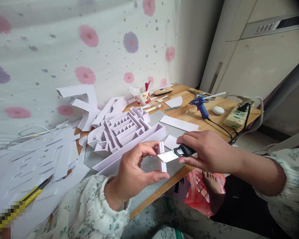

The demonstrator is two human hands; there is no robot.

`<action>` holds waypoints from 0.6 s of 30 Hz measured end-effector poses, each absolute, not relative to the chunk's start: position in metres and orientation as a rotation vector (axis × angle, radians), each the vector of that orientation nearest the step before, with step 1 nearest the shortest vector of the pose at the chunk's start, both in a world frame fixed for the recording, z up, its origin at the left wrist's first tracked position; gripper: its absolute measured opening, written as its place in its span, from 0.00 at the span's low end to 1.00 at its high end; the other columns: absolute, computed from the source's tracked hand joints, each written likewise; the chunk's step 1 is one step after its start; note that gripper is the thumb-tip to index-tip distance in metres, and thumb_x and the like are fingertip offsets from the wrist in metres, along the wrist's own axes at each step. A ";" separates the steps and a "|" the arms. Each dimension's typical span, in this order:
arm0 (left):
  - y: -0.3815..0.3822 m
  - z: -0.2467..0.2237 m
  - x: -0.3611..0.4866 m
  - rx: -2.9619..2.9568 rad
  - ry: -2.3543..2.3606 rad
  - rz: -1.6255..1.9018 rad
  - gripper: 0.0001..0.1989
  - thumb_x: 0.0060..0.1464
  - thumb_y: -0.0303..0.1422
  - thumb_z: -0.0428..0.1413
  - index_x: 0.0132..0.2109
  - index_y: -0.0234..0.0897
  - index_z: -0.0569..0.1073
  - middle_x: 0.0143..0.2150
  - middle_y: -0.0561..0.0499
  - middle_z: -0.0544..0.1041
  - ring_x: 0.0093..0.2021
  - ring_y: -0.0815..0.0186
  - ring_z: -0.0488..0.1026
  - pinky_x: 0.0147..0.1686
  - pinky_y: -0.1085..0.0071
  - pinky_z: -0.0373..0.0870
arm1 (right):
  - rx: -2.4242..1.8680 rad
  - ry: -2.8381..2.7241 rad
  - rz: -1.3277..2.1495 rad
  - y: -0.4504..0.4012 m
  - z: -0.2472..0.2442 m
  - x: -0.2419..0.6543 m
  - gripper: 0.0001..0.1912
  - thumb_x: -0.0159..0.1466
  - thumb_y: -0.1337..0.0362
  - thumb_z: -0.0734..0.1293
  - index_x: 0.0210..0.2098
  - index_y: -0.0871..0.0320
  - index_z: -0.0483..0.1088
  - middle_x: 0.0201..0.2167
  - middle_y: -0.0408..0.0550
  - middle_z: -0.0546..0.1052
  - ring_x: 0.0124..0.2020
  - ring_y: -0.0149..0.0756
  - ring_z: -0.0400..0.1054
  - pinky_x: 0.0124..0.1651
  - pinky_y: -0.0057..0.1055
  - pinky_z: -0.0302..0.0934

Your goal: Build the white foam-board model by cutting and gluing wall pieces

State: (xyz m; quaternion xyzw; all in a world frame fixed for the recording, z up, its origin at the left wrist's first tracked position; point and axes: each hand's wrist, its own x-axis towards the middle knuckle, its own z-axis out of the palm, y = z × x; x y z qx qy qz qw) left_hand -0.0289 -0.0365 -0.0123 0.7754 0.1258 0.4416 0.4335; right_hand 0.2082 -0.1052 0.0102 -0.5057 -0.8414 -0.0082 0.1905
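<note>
My left hand point(136, 164) pinches a small white foam-board strip point(162, 166) upright between thumb and fingertips, above the table's front edge. My right hand point(206, 149) grips a utility knife point(186, 150) by its black handle. The knife's broad blade points left and meets the strip near its middle; whether it is cutting in cannot be seen. Just beyond my left hand lies a long white foam-board channel point(132, 149). Behind it, a white foam-board structure with many small compartments point(124, 127) rests on a grey cutting mat point(155, 118).
White cut-out sheets point(37, 162) cover the left side, with a yellow-black utility knife point(22, 204) over them, its end pixelated. A blue glue gun point(200, 107), a white egg-shaped object point(218, 110), a power strip point(239, 113) and a paper cup point(142, 98) stand farther back.
</note>
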 end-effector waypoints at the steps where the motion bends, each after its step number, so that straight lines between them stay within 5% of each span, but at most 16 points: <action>1: -0.037 -0.012 -0.029 1.943 0.318 1.101 0.23 0.38 0.31 0.72 0.40 0.37 0.70 0.50 0.42 0.79 0.51 0.58 0.77 0.52 0.64 0.73 | -1.431 -2.348 -0.032 -0.105 0.010 0.209 0.29 0.69 0.42 0.53 0.41 0.61 0.70 0.28 0.50 0.73 0.27 0.37 0.66 0.30 0.31 0.51; 18: -0.040 -0.009 -0.029 1.996 0.320 1.113 0.24 0.38 0.34 0.72 0.40 0.38 0.70 0.49 0.42 0.79 0.49 0.58 0.78 0.51 0.64 0.74 | -1.374 -2.368 0.036 -0.104 0.012 0.212 0.28 0.68 0.43 0.54 0.41 0.62 0.70 0.28 0.50 0.73 0.27 0.37 0.66 0.31 0.31 0.52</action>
